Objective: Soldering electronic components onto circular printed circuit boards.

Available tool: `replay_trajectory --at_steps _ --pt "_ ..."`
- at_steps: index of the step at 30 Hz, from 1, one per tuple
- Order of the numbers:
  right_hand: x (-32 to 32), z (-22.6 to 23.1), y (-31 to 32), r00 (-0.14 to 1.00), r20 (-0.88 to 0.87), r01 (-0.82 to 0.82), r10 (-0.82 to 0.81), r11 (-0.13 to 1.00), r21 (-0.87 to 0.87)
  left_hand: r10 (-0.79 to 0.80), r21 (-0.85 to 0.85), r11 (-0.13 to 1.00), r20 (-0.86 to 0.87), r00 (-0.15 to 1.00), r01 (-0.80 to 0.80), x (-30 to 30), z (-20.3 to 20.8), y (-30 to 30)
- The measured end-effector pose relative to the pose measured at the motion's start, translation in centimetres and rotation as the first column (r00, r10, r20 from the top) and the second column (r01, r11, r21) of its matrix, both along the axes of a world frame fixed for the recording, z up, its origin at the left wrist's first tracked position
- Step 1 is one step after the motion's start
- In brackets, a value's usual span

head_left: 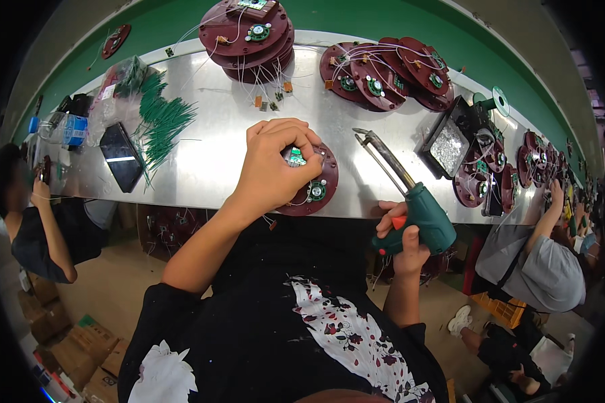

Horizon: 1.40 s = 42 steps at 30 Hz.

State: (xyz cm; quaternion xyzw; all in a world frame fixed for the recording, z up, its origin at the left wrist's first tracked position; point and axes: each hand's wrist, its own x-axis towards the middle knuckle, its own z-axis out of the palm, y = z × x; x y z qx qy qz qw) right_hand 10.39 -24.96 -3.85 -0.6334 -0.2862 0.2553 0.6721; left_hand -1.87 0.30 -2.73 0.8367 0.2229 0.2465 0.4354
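Observation:
Over a round maroon disc (328, 191) at the table's front edge, my left hand (272, 168) is closed in a pinch, thumb and forefinger meeting. Whatever they hold, if anything, is too small to make out. The disc carries a green circuit board (295, 157) and a small round green-rimmed part (316, 191); my hand hides its left side. A green soldering gun (429, 218) with a red trigger is gripped in my right hand (410, 255). Its metal tip (361, 132) points up and left, to the right of the disc and apart from it.
Stacked maroon discs (249, 50) with hanging wires stand behind; more discs (376, 77) lie right of them. A black tray (447, 144) and solder spool (499, 101) are at right. Green wires (158, 121), a phone (122, 158) and a bottle (64, 127) lie left. People sit on both sides.

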Motion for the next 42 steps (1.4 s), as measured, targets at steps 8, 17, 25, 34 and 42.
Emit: replay_trajectory --at_steps 8,17,25,34,42 --pt "1.1 -0.3 1.7 0.999 0.013 0.032 -0.033 0.997 0.068 0.003 -0.026 1.000 -0.006 1.000 -0.003 0.2 0.2 0.0" --pt "0.3 -0.9 2.5 0.998 0.020 0.062 -0.063 0.996 0.061 -0.043 0.031 0.999 -0.058 0.997 0.044 0.4 0.6 0.4" --pt "1.2 -1.3 1.8 0.998 -0.001 0.065 -0.065 0.988 0.141 -0.127 0.189 0.971 -0.098 0.987 0.144 -2.2 4.0 1.7" --pt "0.9 -1.4 1.6 0.998 0.009 0.063 -0.065 0.983 0.170 -0.295 0.357 0.788 -0.498 0.816 0.502 -3.3 5.7 0.9" --pt "1.1 -1.9 1.2 0.996 0.014 0.081 -0.086 0.975 0.208 -0.481 0.369 0.704 -0.382 0.790 0.607 2.0 15.1 8.5"
